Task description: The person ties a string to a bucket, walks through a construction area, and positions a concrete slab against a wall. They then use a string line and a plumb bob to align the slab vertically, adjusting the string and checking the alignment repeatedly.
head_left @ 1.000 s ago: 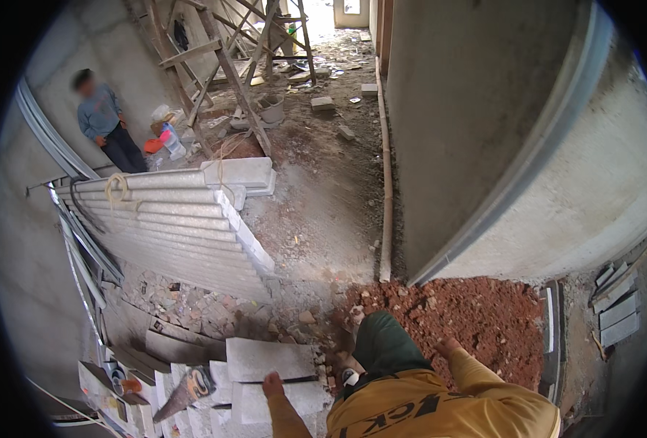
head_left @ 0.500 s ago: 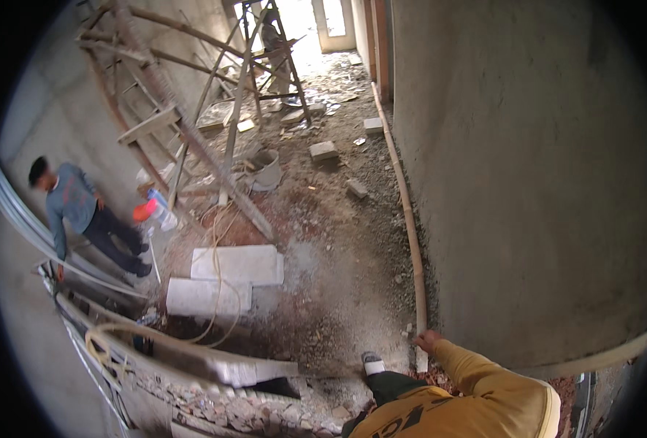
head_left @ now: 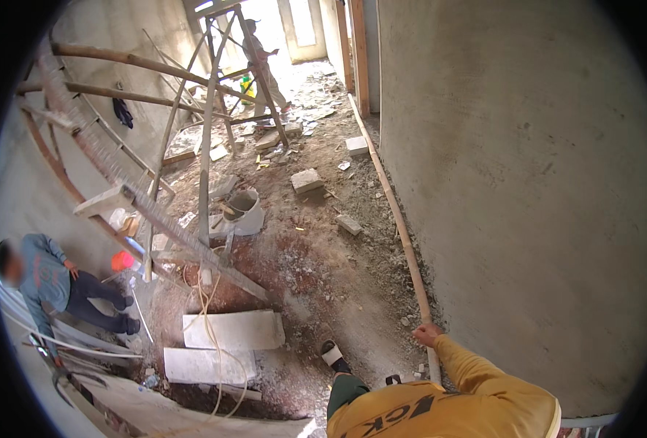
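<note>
My right hand (head_left: pixel 428 334), at the end of a yellow sleeve, is closed around a long bamboo pole (head_left: pixel 398 212) close to its near end. From the hand, the pole stretches away along the foot of the grey plastered wall (head_left: pixel 524 190), with its far end near a wooden door frame. A short stretch of it also shows behind my hand, beside my yellow shirt. My left hand is out of sight. One of my feet, in a sandal (head_left: pixel 332 354), stands on the dirt floor to the left of the pole.
Scaffolding of wooden poles (head_left: pixel 205 153) stands at the left, with a bucket (head_left: pixel 243 212) beside it. Concrete blocks (head_left: pixel 307 180) and two pale slabs (head_left: pixel 232 331) lie on the rubble floor. One person (head_left: pixel 50 281) is at the left, another (head_left: pixel 261 66) behind the scaffold.
The view has shifted forward, and the slabs and blocks appear lower or nearer. My right hand keeps its grip on the pole. The person at the far end now shows more fully.
</note>
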{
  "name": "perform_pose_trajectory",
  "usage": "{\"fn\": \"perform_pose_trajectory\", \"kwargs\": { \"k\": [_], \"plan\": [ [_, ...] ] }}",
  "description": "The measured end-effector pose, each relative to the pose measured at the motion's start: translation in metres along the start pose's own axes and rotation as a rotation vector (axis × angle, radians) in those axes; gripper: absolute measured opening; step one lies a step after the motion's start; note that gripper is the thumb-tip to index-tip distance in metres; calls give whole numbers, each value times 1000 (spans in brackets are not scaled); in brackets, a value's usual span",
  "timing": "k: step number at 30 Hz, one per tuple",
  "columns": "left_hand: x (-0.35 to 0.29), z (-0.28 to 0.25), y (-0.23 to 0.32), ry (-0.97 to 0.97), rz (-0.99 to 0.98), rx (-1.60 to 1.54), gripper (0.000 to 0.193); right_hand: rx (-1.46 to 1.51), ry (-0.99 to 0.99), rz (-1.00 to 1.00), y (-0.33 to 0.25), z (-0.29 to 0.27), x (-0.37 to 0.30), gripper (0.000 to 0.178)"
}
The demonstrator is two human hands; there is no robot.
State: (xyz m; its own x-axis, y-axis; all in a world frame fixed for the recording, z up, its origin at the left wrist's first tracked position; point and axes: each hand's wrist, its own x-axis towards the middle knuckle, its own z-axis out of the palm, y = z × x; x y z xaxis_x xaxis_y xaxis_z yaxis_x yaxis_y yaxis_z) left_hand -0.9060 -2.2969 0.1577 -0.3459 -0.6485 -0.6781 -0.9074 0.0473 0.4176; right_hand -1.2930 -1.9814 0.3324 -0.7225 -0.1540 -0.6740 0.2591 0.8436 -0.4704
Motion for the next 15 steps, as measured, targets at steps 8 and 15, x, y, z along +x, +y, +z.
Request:
{"fn": "perform_pose_trajectory", "kwargs": {
  "k": [8, 15],
  "plan": [
    [163, -107, 111, -163, 290, 822, 21, 93, 201, 389, 8, -27, 68, 30],
    [344, -198, 417, 90, 389, 214, 53, -143, -160, 464, 17, -17, 150, 28]
  ]
}}
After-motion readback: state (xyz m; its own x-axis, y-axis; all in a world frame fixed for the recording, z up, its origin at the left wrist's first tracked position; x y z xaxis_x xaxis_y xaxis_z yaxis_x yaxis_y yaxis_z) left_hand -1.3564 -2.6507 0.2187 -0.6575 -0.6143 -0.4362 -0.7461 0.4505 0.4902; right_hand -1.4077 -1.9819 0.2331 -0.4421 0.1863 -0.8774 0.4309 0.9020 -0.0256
